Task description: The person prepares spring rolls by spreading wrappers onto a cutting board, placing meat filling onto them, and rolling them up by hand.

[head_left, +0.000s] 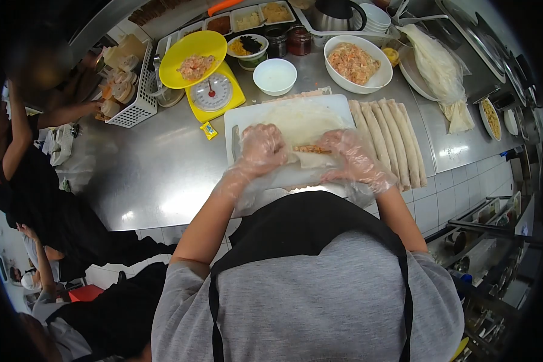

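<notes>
On a white cutting board (338, 107) lies a pale, thin wrapper sheet (295, 116) with a strip of orange-pink filling (311, 149) across it. Both hands wear clear plastic gloves. My left hand (262, 146) is curled closed at the left end of the strip, on the wrapper. My right hand (353, 157) is bent over the right end of the filling, its fingers closed on the wrapper's near edge. The palms hide part of the sheet. Several long pale rolls (391, 142) lie side by side just right of the board.
Behind the board are a white bowl (275, 76), a bowl of filling (357, 63) and a yellow scale (214, 93) with filling in its pan. A white basket (133, 99) stands left, near a co-worker's arm (69, 114). A plastic bag (431, 60) lies at the right.
</notes>
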The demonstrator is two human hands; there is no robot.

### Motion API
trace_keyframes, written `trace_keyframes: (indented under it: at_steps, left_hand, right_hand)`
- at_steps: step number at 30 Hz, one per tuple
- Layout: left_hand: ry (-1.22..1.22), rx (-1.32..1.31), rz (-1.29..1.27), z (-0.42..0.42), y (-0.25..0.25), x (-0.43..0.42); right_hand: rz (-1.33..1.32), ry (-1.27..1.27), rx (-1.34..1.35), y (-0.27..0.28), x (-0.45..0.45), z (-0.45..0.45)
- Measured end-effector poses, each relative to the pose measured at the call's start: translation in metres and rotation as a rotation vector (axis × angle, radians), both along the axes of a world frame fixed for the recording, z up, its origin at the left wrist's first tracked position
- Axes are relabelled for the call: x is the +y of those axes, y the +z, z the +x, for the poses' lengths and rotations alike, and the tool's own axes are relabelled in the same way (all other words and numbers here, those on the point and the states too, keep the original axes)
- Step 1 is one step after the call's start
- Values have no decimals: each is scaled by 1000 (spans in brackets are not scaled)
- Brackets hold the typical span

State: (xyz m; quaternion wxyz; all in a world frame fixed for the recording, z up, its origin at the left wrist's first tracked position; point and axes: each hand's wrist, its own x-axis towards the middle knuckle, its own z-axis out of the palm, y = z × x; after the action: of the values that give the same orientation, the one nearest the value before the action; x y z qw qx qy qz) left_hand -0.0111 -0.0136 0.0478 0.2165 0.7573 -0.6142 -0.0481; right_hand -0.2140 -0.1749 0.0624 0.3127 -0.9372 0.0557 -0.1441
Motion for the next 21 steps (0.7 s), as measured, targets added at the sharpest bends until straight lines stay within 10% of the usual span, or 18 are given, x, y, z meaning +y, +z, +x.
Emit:
trace_keyframes:
  at_steps: [4,14,21]
  left_hand:
    - [122,346,67,17,-9,-11]
    - [-29,17,18,-10,12,22]
    - [192,459,142,15,-5,0]
  right_hand:
    - [-110,24,-39,-31,-1,19]
    - [180,-91,-163,-48,-15,49]
    - [143,-92,-236,-42,-26,57]
